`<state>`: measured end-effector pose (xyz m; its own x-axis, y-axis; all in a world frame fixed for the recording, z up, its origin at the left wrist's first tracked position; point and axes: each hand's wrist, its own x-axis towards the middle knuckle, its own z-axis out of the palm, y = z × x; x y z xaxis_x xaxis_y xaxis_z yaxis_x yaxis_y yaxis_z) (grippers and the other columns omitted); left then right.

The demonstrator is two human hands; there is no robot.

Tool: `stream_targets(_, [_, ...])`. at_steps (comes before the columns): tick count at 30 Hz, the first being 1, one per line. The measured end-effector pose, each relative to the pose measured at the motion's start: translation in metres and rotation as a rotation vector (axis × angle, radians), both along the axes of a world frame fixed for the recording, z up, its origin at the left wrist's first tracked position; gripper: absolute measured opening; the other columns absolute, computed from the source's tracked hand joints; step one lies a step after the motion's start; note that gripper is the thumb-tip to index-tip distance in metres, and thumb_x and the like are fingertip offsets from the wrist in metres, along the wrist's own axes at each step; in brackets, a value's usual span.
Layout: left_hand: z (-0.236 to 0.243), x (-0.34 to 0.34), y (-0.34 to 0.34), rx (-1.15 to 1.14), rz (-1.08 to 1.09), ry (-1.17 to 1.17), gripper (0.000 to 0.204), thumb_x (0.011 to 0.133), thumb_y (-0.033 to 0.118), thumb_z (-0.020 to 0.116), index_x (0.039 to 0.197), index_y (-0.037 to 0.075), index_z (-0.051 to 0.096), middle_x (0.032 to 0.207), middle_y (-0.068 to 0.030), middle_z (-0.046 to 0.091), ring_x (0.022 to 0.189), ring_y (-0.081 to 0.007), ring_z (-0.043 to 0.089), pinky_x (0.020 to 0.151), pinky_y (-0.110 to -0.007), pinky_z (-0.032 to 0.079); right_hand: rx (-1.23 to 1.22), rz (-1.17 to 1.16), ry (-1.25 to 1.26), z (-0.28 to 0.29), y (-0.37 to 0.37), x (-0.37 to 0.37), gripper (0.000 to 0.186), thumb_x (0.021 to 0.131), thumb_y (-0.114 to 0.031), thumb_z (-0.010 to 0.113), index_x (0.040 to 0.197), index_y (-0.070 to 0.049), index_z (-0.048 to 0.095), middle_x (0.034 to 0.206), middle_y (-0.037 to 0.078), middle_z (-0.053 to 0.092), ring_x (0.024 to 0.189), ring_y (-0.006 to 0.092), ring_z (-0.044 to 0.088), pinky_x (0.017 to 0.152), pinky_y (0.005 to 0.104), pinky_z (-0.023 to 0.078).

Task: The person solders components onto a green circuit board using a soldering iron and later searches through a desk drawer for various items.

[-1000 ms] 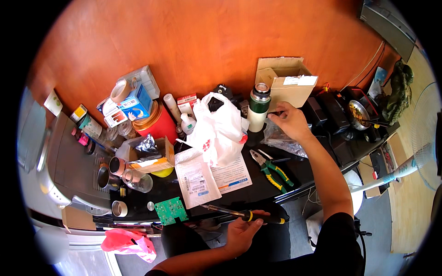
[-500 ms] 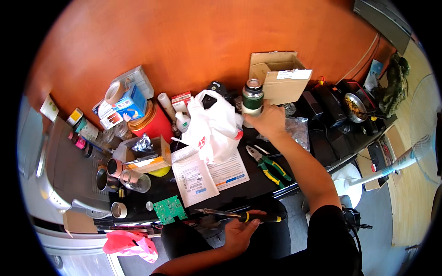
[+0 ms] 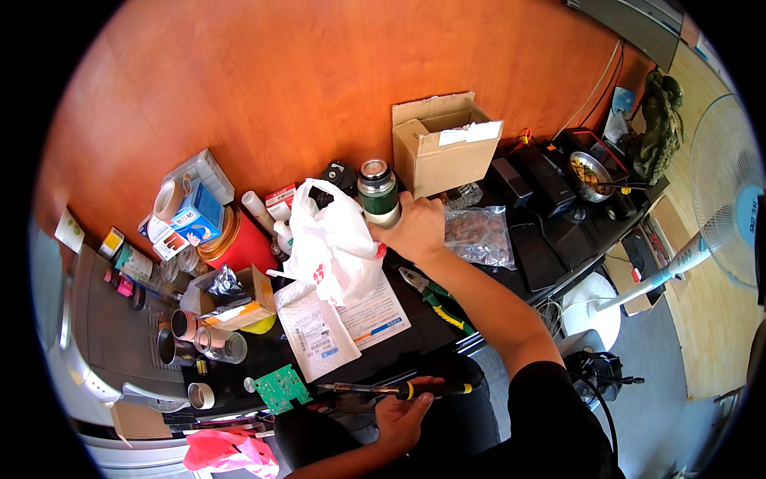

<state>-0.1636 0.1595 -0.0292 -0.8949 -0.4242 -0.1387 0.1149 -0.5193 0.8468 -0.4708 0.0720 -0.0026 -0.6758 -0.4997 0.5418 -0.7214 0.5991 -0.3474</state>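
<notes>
My right hand (image 3: 418, 230) reaches across the table, its fingers and thumb closed about the lower part of a green and white thermos flask (image 3: 378, 194) with a silvery top. The flask stands upright beside a white plastic bag (image 3: 325, 247). Low in front of me, over my lap, my left hand (image 3: 403, 417) grips a screwdriver (image 3: 427, 389) with a black and yellow handle, its long thin shaft pointing left. Left of the screwdriver's tip lies a green circuit board (image 3: 281, 389) at the table's front edge. Pliers (image 3: 440, 303) with green and yellow handles lie beneath my right forearm.
Behind the flask stands an open cardboard box (image 3: 447, 156). A clear plastic bag (image 3: 480, 237) and a metal bowl of food (image 3: 590, 176) are to the right. Papers (image 3: 315, 335) lie in the middle; jars, a blue box (image 3: 199, 214) and a tape roll (image 3: 201, 395) crowd the left.
The view has shifted, moving most things leftward in the picture. With my right hand on it, the flask has come left, closer to the white bag. My left hand keeps the screwdriver.
</notes>
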Motion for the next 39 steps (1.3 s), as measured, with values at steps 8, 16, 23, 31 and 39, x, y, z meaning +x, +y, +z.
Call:
stream_targets(8, [0.004, -0.005, 0.002, -0.034, 0.025, 0.0, 0.027, 0.096, 0.004, 0.057, 0.121, -0.006, 0.057, 0.118, -0.0209, 0.064, 0.111, -0.0257, 0.062, 0.097, -0.04, 0.05, -0.031, 0.027, -0.079, -0.002, 0.003, -0.002, 0.057, 0.062, -0.052, 0.077, 0.086, -0.003, 0.061, 0.073, 0.018, 0.065, 0.072, 0.0347, 0.065, 0.08, 0.0406, 0.048])
stream_targets(16, [0.005, -0.004, 0.002, -0.016, 0.026, -0.01, 0.028, 0.096, 0.004, 0.057, 0.122, -0.005, 0.057, 0.118, -0.0209, 0.064, 0.111, -0.0256, 0.062, 0.097, -0.039, 0.051, -0.275, 0.232, -0.117, -0.01, 0.038, -0.01, 0.057, 0.072, -0.034, 0.08, 0.115, -0.001, 0.062, 0.111, 0.018, 0.064, 0.111, 0.0363, 0.057, 0.095, 0.043, 0.046])
stream_targets(23, [0.004, -0.005, 0.002, 0.03, -0.002, 0.0, 0.028, 0.096, -0.001, 0.057, 0.123, -0.006, 0.057, 0.122, -0.0204, 0.062, 0.115, -0.0242, 0.059, 0.101, -0.037, 0.047, 0.043, 0.02, 0.027, -0.043, 0.085, -0.052, 0.051, 0.076, -0.041, 0.072, 0.109, -0.003, 0.064, 0.108, 0.017, 0.062, 0.107, 0.0343, 0.057, 0.095, 0.0465, 0.042])
stream_targets(31, [0.002, -0.006, 0.001, 0.016, 0.001, 0.013, 0.027, 0.095, -0.002, 0.058, 0.122, -0.006, 0.058, 0.122, -0.02, 0.062, 0.114, -0.0238, 0.06, 0.099, -0.035, 0.048, 0.157, 0.21, 0.009, -0.043, 0.114, -0.045, 0.04, 0.068, -0.032, 0.074, 0.099, -0.008, 0.066, 0.11, 0.012, 0.059, 0.112, 0.032, 0.052, 0.096, 0.0457, 0.042])
stream_targets(39, [-0.003, -0.007, 0.001, 0.007, -0.008, 0.042, 0.027, 0.095, -0.002, 0.058, 0.121, -0.007, 0.058, 0.121, -0.0198, 0.063, 0.113, -0.0236, 0.061, 0.097, -0.035, 0.05, 0.016, 0.329, -0.109, -0.04, 0.127, -0.074, 0.021, 0.074, -0.012, 0.065, 0.093, -0.007, 0.068, 0.097, 0.012, 0.063, 0.099, 0.0342, 0.058, 0.089, 0.0424, 0.047])
